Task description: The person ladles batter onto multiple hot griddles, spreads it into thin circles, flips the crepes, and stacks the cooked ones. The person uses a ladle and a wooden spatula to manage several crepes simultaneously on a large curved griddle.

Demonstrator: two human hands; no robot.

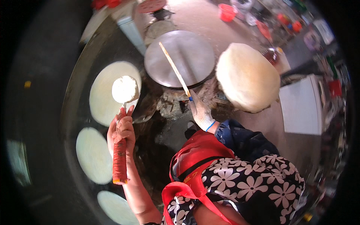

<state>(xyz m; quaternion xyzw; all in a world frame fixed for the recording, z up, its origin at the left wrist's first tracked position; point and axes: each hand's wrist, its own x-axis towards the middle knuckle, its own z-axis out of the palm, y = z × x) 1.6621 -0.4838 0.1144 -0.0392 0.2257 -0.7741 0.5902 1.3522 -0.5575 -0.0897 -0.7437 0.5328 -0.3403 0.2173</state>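
My left hand (123,132) is closed round the red-wrapped handle of a ladle (120,157). Its round head is heaped with bright white batter (124,89) and hangs over a large pale round pancake (103,101). In a white knit glove, my right hand (203,113) grips the lower end of a thin wooden stick (174,68), which has a blue band near the glove. That stick slants across a round grey metal griddle plate (157,67). Two more pale pancakes (93,155), (117,208) lie on the dark surface beside my left forearm.
A thick, pale, rounded stack of flatbreads (247,78) stands right of the plate. Rough masonry (170,107) edges the plate's near side. Farther off are a white box-like cabinet (303,107), a red bucket (227,13) and a red perforated stool (151,5).
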